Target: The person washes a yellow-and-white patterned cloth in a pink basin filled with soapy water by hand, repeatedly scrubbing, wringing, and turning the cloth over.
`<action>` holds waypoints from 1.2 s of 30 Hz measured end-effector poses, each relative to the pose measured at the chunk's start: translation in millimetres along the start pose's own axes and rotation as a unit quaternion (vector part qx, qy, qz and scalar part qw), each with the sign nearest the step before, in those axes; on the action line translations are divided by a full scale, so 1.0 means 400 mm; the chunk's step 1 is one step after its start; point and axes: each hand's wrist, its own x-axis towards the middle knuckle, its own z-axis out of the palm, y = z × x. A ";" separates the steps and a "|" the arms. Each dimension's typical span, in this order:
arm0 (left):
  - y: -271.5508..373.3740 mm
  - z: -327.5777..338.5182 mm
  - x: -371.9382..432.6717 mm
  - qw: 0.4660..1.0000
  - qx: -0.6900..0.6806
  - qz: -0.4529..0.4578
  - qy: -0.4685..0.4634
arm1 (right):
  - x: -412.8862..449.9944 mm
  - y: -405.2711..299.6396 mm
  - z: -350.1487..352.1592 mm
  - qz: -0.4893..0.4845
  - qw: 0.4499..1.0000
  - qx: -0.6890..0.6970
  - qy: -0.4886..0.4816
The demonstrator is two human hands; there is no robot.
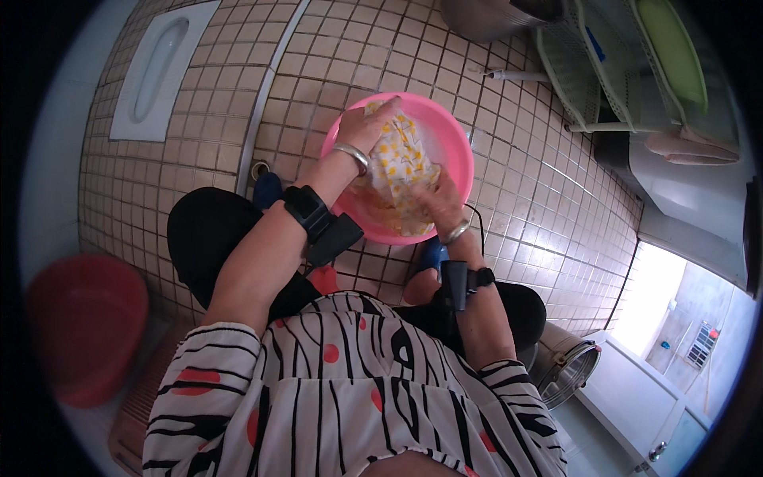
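A pink plastic basin (456,143) stands on the tiled floor before me, with a wet white cloth patterned in yellow (398,156) spread inside it. My left hand (365,128) grips the cloth's upper left part near the far rim. At the cloth's lower right is my right hand (440,194), its fingers curled on the fabric close to the near right rim. Sudsy liquid seems to lie around the cloth. Each wrist bears a metal bangle and a strapped black device.
A squat toilet (160,68) is set in the floor at upper left. A red basin (89,328) and a ribbed washboard-like panel (146,399) lie at lower left. Plastic racks (608,65) stand at upper right, a metal bucket (563,364) at lower right. A floor drain (260,170) is left of the basin.
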 end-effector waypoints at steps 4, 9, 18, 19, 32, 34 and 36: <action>0.053 -0.017 -0.002 0.982 -0.118 -0.022 -0.148 | 0.000 0.023 0.005 -0.111 0.944 -0.310 0.025; -0.046 0.003 -0.014 0.982 0.000 0.176 -0.066 | 0.013 -0.033 -0.014 -0.100 0.964 0.244 0.031; -0.024 0.106 -0.100 0.855 0.493 0.144 -0.075 | 0.052 0.029 0.062 0.045 0.972 0.211 0.094; -0.031 0.109 -0.101 0.856 0.492 0.141 -0.074 | 0.053 0.036 0.070 0.032 0.972 0.203 0.112; -0.010 0.014 -0.061 0.766 0.468 0.424 0.120 | 0.016 -0.103 0.050 -0.007 0.989 0.150 -0.005; 0.014 0.031 -0.102 0.825 0.428 0.307 -0.203 | 0.014 -0.096 0.061 -0.071 0.994 0.079 0.032; 0.017 0.016 -0.094 0.800 0.499 0.257 -0.210 | 0.015 -0.103 0.060 0.015 0.994 0.064 0.085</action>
